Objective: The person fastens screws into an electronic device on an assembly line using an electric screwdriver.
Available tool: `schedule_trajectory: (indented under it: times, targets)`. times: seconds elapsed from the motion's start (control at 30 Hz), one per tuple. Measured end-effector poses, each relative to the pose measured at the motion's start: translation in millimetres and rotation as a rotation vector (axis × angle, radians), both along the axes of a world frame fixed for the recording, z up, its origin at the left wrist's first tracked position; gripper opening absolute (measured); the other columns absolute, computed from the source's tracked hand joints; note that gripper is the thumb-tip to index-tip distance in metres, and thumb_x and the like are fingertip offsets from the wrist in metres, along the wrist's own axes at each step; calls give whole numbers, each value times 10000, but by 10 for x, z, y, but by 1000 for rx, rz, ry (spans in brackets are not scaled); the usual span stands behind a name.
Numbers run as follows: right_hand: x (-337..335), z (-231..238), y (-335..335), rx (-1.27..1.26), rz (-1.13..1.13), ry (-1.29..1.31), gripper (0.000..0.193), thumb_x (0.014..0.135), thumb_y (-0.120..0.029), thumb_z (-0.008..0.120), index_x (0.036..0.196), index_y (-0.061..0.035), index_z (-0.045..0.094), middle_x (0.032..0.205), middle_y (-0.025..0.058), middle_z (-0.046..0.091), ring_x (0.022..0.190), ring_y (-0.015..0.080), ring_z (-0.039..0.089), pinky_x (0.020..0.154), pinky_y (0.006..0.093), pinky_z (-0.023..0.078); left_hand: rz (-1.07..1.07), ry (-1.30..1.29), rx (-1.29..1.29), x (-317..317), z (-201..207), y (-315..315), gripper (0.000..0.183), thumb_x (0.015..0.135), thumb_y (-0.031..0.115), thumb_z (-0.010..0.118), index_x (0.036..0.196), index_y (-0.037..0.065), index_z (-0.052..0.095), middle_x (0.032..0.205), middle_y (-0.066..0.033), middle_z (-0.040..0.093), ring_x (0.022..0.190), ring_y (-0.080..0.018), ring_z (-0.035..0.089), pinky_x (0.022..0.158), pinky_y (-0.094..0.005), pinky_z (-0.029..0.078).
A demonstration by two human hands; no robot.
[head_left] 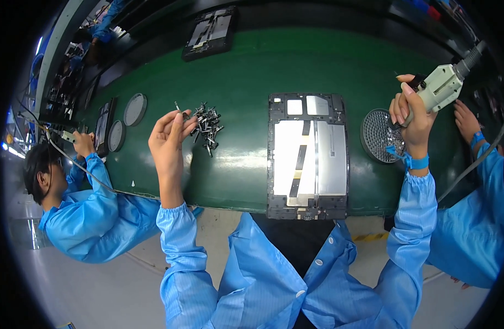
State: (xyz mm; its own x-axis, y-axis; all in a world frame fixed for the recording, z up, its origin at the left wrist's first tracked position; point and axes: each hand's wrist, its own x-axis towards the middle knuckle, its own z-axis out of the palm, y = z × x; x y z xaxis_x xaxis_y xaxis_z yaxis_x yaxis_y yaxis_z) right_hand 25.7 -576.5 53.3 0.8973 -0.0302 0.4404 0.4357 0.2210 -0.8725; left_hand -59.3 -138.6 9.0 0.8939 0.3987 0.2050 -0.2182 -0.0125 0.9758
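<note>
My left hand (172, 131) is raised over the left part of the bench, thumb and fingers pinching a small dark part with a metallic tip (177, 106). Right beside it lies a loose pile of small black-and-silver parts (208, 126). My right hand (413, 112) grips a pale electric screwdriver (442, 88), whose cable runs off to the upper right. Below that hand is a round grey screw tray (377, 134) with a holed plate, partly covered by my wrist. Between both hands an opened tablet-like device (331, 159) lies flat, with silver plates in a black frame.
The green bench (235, 181) curves across the view. At its far side sits another opened device (209, 33). Two round grey trays (135, 109) are at the left. A co-worker (93, 208) works on the left; another person's hand (467, 120) is close by on the right.
</note>
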Motion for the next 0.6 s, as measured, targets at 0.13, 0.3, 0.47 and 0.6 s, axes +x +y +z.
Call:
schedule_trajectory:
  times: [0.13, 0.3, 0.47, 0.6]
  targets:
    - [-2, 3, -11, -6, 13, -5, 211, 898, -81, 586, 1031, 79, 615, 524, 3, 403, 400, 100, 400, 403, 263, 353, 21, -9, -64, -82, 19, 61, 370, 949, 27, 593, 1276, -95, 473, 1152, -224, 644, 1022, -277, 671, 905, -334, 566]
    - [5, 4, -15, -9, 20, -5, 215, 896, -78, 585, 1037, 81, 615, 525, 2, 402, 402, 99, 397, 403, 264, 353, 55, -13, -148, -102, -56, 218, 320, 907, 8, 651, 1195, -109, 579, 1143, -198, 656, 1003, -253, 673, 914, -348, 565]
    - [22, -10, -16, -3, 24, -2, 216, 894, -73, 587, 1040, 84, 613, 525, 2, 401, 406, 99, 398, 403, 266, 353, 49, 2, 48, -58, -49, 223, 239, 900, 20, 667, 1110, -92, 652, 1072, -170, 686, 988, -235, 676, 918, -333, 549]
    - [22, -11, -21, -7, 25, -6, 215, 896, -70, 586, 1041, 86, 610, 527, 4, 403, 401, 99, 397, 403, 267, 355, 44, -2, 514, 116, 167, -282, 208, 887, 28, 690, 1080, -49, 700, 1011, -96, 713, 906, -151, 671, 839, -242, 515]
